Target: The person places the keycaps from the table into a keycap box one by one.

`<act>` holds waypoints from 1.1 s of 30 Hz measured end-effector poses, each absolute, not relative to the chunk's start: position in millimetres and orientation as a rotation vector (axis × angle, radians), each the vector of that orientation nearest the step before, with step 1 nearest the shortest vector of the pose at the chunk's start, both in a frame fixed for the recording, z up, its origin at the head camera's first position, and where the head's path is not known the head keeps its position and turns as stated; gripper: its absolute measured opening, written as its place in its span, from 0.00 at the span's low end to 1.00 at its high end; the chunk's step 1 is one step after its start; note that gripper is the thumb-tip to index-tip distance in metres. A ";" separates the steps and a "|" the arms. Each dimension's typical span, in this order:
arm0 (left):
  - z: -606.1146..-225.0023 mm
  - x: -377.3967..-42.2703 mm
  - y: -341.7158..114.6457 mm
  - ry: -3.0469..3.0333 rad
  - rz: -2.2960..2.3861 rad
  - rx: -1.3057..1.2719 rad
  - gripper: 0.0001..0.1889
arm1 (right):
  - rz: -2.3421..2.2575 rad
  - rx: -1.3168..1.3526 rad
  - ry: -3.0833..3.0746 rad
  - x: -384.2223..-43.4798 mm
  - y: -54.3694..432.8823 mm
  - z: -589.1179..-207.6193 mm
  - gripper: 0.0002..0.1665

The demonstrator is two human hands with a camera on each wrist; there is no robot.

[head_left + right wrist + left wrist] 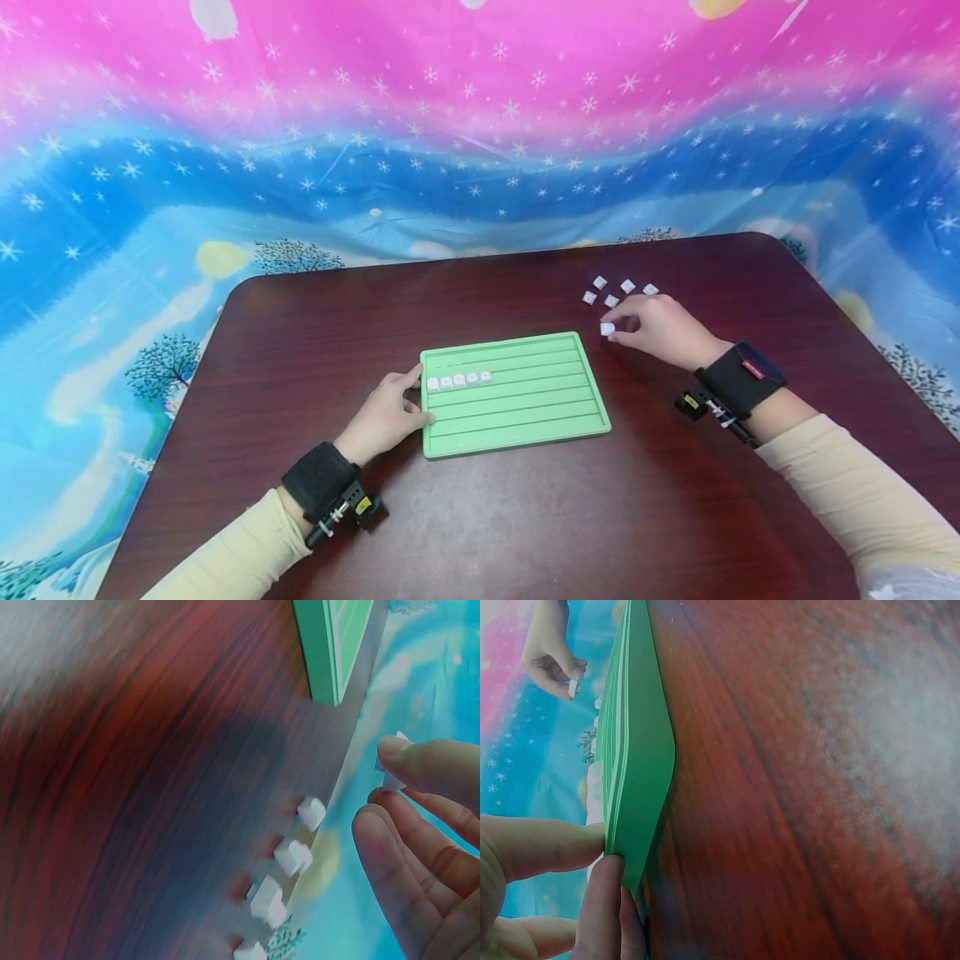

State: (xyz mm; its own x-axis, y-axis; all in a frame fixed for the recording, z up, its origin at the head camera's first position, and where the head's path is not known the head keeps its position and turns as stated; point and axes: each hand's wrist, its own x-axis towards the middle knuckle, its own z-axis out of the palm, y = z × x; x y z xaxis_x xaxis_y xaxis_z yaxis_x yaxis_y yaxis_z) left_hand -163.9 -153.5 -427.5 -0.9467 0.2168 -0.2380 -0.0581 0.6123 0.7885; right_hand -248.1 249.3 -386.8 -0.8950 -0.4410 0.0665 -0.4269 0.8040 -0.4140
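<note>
A green tray (517, 417) with raised ridges lies on the table, and several white keycaps (459, 380) stand side by side in one of its upper rows, at the left end. My left hand (386, 417) grips the tray's left edge, with fingers (604, 900) against its rim in the left wrist view. Off the tray's upper right corner, my right hand (660, 329) pinches one white keycap (607, 329) between thumb and fingers. In the right wrist view this keycap (394, 769) is held above the table, tilted.
Several loose white keycaps (612, 301) lie scattered on the dark wooden table (360, 317), just beyond my right hand. A patterned pink and blue cloth (465, 167) hangs behind the table's back edge.
</note>
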 end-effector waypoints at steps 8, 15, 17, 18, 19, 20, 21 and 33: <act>-428.3 -164.9 -152.8 2.541 1.239 0.117 0.44 | -0.681 -0.832 2.901 -247.1 232.8 -387.8 0.15; -429.6 -166.5 -152.5 2.553 1.226 0.113 0.45 | -0.718 -0.914 2.836 -245.9 218.9 -388.4 0.13; -429.7 -166.5 -152.7 2.551 1.226 0.114 0.44 | -0.723 -0.923 2.814 -245.2 214.7 -388.9 0.12; -429.9 -166.5 -152.8 2.550 1.226 0.115 0.45 | -0.724 -0.925 2.806 -244.9 212.7 -389.2 0.12; -430.0 -166.5 -152.9 2.549 1.226 0.116 0.45 | -0.723 -0.921 2.801 -244.5 210.6 -389.0 0.13; -430.2 -166.6 -152.9 2.549 1.225 0.118 0.45 | -0.724 -0.922 2.795 -244.1 208.5 -389.0 0.13; -430.2 -166.6 -152.8 2.549 1.224 0.118 0.45 | -0.728 -0.929 2.786 -243.9 206.5 -389.1 0.13; -428.8 -165.9 -152.7 2.545 1.211 0.112 0.45 | -0.700 -1.048 2.739 -241.7 183.5 -394.0 0.12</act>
State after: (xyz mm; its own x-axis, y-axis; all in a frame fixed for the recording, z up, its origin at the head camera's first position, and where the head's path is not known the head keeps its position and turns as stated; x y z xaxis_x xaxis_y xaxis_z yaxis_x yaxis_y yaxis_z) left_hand -165.9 -152.7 -428.8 -0.9459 0.2053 -0.2514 -0.0656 0.6376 0.7676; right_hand -241.7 183.5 -394.0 -0.7511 -0.6586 0.0460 -0.5999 0.6517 -0.4640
